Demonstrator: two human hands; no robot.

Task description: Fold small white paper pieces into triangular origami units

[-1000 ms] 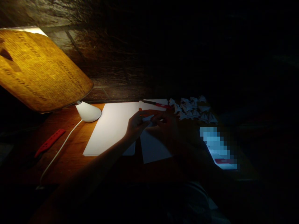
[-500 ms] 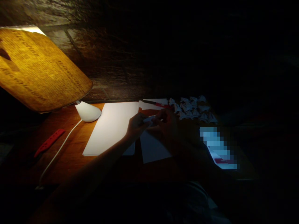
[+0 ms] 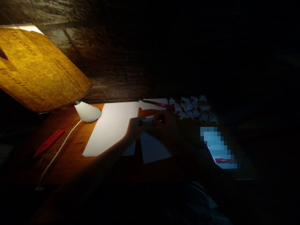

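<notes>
A small folded piece of paper (image 3: pixel 148 119) is pinched between my two hands above the desk. My left hand (image 3: pixel 135 127) is closed on its left end. My right hand (image 3: pixel 165 123), in deep shadow, has its fingers closed at the paper's right end. Below the hands lies a loose white sheet (image 3: pixel 154 148), partly shaded by my right arm. To the left, a stack of white paper (image 3: pixel 114 125) lies in the lamplight. Several folded paper shapes (image 3: pixel 192 107) sit in a cluster beyond my right hand. The exact folds in the held paper are too dark to make out.
A lamp with a printed shade (image 3: pixel 47 72) and white base (image 3: pixel 87 112) stands at the left, its white cord (image 3: pixel 59 148) crossing the desk near a red power strip (image 3: pixel 49 143). A red-handled knife (image 3: pixel 158 104) lies on paper at the back. A lit phone (image 3: pixel 219 148) lies right.
The folded paper now shows less between the fingers, and my hands have shifted slightly down. Both keep hold of it. The things on the desk have stayed in place.
</notes>
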